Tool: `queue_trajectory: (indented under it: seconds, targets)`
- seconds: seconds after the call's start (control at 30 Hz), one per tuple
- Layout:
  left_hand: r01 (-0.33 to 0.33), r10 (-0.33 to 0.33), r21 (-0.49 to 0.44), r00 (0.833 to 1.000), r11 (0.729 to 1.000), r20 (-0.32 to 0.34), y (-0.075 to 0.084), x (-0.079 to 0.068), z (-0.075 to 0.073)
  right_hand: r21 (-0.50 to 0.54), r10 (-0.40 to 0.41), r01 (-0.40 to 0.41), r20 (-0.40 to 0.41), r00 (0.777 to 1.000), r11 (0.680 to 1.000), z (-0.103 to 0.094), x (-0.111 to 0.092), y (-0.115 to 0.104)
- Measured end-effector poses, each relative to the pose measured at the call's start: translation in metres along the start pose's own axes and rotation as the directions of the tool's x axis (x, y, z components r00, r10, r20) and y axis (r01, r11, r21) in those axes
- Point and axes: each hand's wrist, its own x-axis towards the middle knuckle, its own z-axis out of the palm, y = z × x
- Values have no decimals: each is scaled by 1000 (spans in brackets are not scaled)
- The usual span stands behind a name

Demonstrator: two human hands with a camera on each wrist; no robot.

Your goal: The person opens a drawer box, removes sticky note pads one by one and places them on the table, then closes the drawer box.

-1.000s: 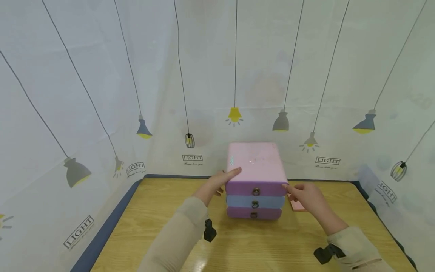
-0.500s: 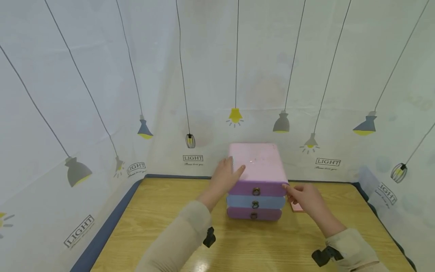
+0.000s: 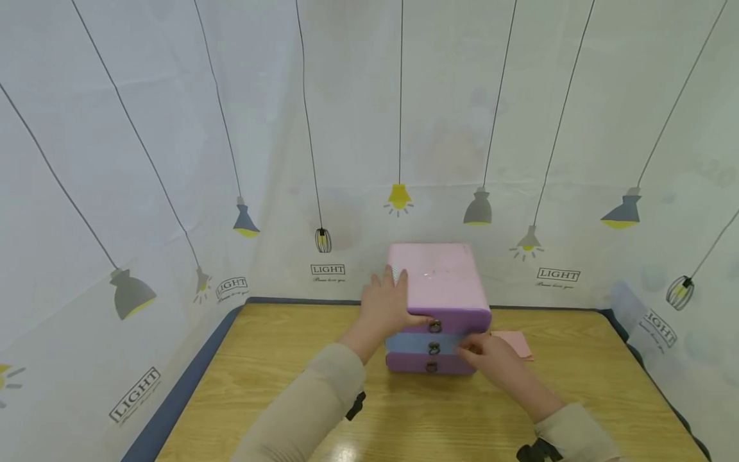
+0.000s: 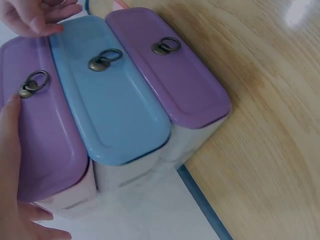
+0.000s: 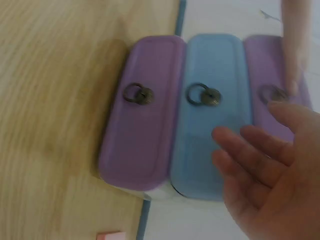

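A small chest with a pink top [image 3: 444, 276] stands at the back of the table. Its front has a purple top drawer [image 3: 467, 321], a blue middle drawer [image 4: 115, 95] and a purple bottom drawer [image 4: 170, 75], all pushed in, each with a bronze ring pull [image 5: 202, 95]. My left hand [image 3: 383, 308] rests on the chest's upper left side, fingers spread, its thumb touching the top drawer beside the ring. Before the right end of the blue drawer is my right hand [image 3: 493, 356], fingers loosely bent, holding nothing; contact with the drawer is unclear.
A pink paper pad [image 3: 514, 343] lies on the wooden table [image 3: 277, 385] just right of the chest. Behind stands a pale cloth backdrop [image 3: 346, 128] printed with hanging lamps. A dark blue strip [image 3: 190, 378] runs along the table's edge.
My right hand has left the top drawer's right corner and moved down and left to the blue drawer. My left hand has shifted onto the chest, its thumb dropping to the top drawer's front.
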Motion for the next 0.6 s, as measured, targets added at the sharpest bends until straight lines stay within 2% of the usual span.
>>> queue_trajectory:
  seconds: [0.07,0.2,0.37,0.5,0.6]
  targets:
    - [-16,16,33,1000,999,-7,0,0,-1,-124,-58,58,-2,998,991,13,0,-2]
    - [-45,47,79,999,996,-21,0,3,-1,-297,-175,163,-13,984,941,38,2,-3]
    - [-88,91,87,996,992,-26,-2,5,1,-369,-220,203,-2,976,907,57,3,-3]
    - [-117,125,130,990,985,-59,-3,6,3,-414,-206,188,2,979,891,64,4,-5]
    - [-127,140,156,987,980,-78,-3,6,4,-448,-214,180,-25,977,876,68,4,-9]
